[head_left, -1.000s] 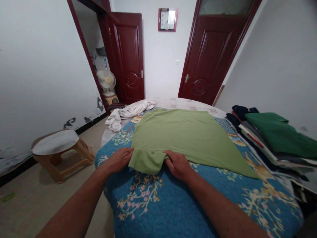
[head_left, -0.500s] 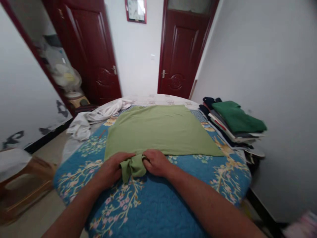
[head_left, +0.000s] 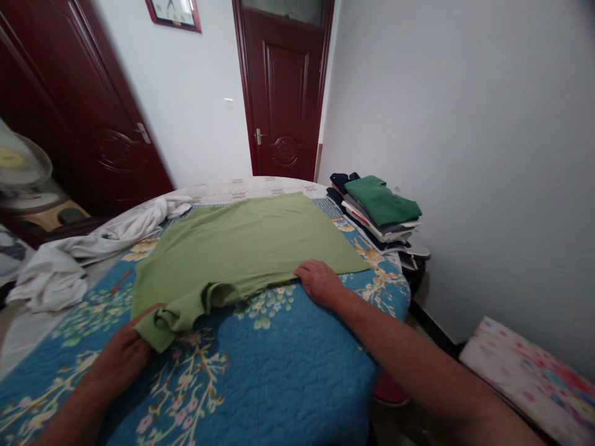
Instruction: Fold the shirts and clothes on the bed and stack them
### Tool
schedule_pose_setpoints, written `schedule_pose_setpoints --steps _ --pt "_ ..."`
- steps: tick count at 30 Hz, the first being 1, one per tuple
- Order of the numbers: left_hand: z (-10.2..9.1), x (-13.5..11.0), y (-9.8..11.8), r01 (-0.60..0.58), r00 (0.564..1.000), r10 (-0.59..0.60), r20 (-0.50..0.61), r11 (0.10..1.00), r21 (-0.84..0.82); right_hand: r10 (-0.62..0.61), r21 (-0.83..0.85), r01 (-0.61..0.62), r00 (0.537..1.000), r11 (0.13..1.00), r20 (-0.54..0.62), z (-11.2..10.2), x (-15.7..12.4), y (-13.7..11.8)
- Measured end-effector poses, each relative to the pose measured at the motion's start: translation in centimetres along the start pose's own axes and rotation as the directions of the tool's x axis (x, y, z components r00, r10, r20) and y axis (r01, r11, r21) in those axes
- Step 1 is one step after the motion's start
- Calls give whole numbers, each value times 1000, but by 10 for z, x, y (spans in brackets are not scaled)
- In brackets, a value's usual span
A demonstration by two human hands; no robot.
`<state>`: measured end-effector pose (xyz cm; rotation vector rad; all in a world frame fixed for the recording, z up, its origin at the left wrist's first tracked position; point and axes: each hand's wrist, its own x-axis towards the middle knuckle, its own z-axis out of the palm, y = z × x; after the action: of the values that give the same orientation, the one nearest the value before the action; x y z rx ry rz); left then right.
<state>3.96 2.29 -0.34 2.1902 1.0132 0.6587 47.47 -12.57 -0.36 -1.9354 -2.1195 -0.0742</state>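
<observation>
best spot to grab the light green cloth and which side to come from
The light green cloth is probably best pinched along its near edge, from the person's side. Near the left hand that edge curls up off the blue quilt, offering a fold; by the right hand it lies flatter, so lift from beneath.

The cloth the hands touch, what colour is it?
The cloth is light green, clearest in the head view.
</observation>
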Motion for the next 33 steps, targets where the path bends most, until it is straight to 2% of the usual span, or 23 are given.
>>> schedule_pose_setpoints --steps 2,5,9,12,16,18,20,23,26,29,31,32,33 --pt "3 -5 11 33 998 -36 -54 998 -57 112 -35 -113 994 993 -13 -8 -14 26" --pt "8 -12 23 48 999 -50 -11 991 -123 238 -78 -241 970 967 -54 -17 -40 72" --pt "6 -20 26 73 997 -68 42 991 -112 276 -59 -287 950 956 -145 -21 -76 129" --pt "-4 -25 30 113 988 -105 111 991 -73 252 18 -253 953 967 -170 -18 -92 156" --pt "-19 -27 39 106 973 -82 218 989 -99 314 209 -279 935 937 -162 -16 -90 186" --pt "-28 -22 44 109 969 -74 237 984 -137 369 337 -317 924 886 -100 -20 -80 204" --pt "-37 -12 48 102 970 -60 236 980 -168 415 436 -379 910 816 12 -28 -66 224" --pt "-55 15 54 82 978 -42 203 978 -193 440 502 -428 892 751 102 -46 -33 252" --pt "-78 62 54 92 991 -69 117 976 -200 523 547 -460 851 699 48 -65 14 271" --pt "-100 128 46 133 991 -135 19 932 -337 644 641 -519 763 566 50 -75 76 275" --pt "-111 178 37 158 979 -199 -45 877 -454 661 756 -475 747 451 75 -72 119 271" --pt "-114 203 31 161 975 -213 -59 867 -472 654 785 -445 754 431 68 -68 140 268" --pt "-117 225 25 194 960 -269 -76 839 -508 651 764 -423 759 487 5 -62 159 266"
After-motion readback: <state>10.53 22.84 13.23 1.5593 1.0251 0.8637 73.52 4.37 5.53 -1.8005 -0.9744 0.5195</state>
